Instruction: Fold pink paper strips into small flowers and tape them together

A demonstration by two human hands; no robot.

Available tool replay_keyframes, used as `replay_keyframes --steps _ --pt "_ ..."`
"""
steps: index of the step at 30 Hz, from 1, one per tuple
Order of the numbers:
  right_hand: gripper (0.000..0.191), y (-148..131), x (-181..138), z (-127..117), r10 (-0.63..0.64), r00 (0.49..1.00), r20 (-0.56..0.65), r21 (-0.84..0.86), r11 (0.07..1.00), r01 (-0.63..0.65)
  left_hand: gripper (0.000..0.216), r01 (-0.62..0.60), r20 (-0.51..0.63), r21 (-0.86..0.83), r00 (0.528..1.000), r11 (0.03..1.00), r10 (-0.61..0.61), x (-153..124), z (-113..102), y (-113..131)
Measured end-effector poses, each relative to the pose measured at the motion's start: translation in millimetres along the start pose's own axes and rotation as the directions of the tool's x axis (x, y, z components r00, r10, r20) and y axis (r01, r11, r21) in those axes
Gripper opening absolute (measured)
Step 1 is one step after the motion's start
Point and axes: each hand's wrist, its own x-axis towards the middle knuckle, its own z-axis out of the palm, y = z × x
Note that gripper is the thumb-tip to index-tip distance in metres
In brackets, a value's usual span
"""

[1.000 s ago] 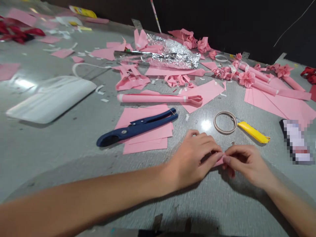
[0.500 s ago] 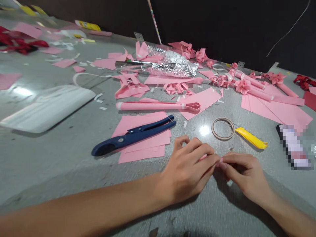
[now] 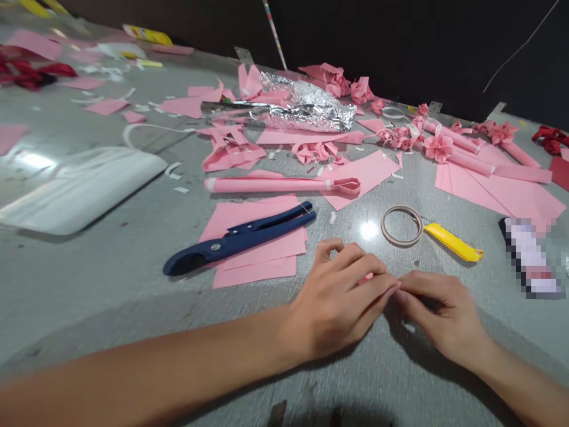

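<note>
Drawn tighter around the small pink paper (image 3: 367, 277) since a second ago, hiding most of it

At far left, note the curved white sheet (image 3: 84, 190), lying on the tabletop (image 3: 155, 279) just as before. Next along, find the dark blue cutters (image 3: 216, 247), resting unmoved across the flat pink sheets (image 3: 258, 274), nearer than the rolled pink tube (image 3: 267, 185) with its looped end.

Towards the middle, see the left hand (image 3: 335, 299), turned further over the small pink paper, fingers curled and gripping it, with only slivers of pink showing between them. Just beyond the fingertips, spot the tape ring (image 3: 402, 244), lying flat and untouched. Then find the right hand (image 3: 444, 308), meeting the left at the fingertips, thumb and forefinger pinched on the paper's end.

Judging by that shared pinch, best read as close shaping work under way; too covered to tell a fold from a roll.

Further right, note the yellow cutter (image 3: 452, 242) and a pixelated slab (image 3: 531, 258), both left alone.
</note>
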Motion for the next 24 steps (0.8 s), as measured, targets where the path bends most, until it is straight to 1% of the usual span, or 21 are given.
replay_keyframes --steps 6,11,16,24 --pt "0.025 0.1 2.0 -0.8 0.016 1.000 -0.015 0.002 1.000 -0.016 0.019 0.033 0.046 -0.013 0.998 0.999 -0.033 0.2 -0.9 -0.9" --pt "0.024 0.1 3.2 -1.3 0.023 1.000 -0.021 0.017 1.000 -0.023 0.018 0.046 0.049 -0.025 0.998 0.999 -0.044 -0.7 0.8 -2.4" --pt "0.023 0.3 2.2 -0.7 0.020 1.000 -0.019 0.020 1.000 -0.019 0.012 0.056 -0.001 -0.041 0.998 0.998 -0.056 0.5 2.5 -0.8" --pt "0.024 -0.2 1.6 2.6 0.016 1.000 -0.018 0.000 1.000 -0.016 0.017 0.030 -0.037 0.016 0.999 0.999 -0.029 2.5 5.1 -0.4"
